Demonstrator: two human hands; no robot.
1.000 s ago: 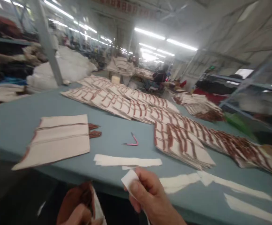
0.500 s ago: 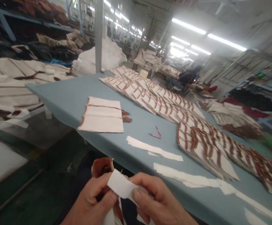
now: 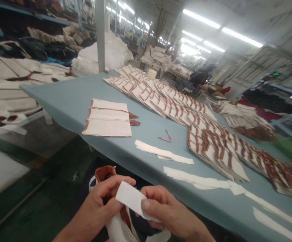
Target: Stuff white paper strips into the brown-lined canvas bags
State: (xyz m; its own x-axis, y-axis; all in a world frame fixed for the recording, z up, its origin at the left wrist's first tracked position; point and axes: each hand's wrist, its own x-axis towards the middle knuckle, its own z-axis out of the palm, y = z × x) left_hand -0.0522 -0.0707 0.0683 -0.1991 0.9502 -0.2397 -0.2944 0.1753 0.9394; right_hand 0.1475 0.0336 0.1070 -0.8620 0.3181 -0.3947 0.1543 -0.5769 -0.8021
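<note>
At the near edge of the table, my left hand (image 3: pixel 102 203) grips a cream fabric piece (image 3: pixel 120 230) with a brown inner side, its fingers folded round the upper part. A white strip (image 3: pixel 129 197) is pinched between thumb and fingers of my right hand (image 3: pixel 164 208). The strip's free end reaches over to my left thumb and lies across the fabric's opening; whether the two touch there I cannot tell. More of the strip hangs below my right hand. Thread snips (image 3: pixel 168 136) with pink handles lie open on the table beyond my hands.
On the blue-grey table (image 3: pixel 70 101) lie a flat cream panel (image 3: pixel 108 117) with brown edging, several white strips (image 3: pixel 163 153) and long overlapping rows of brown-trimmed pieces (image 3: pixel 173 104). A metal post (image 3: pixel 100 37) stands at the far edge. A person (image 3: pixel 198 75) sits farther back.
My left index finger has stretched out behind the strip, and more of the strip shows between my hands. The whole view has shifted slightly.
</note>
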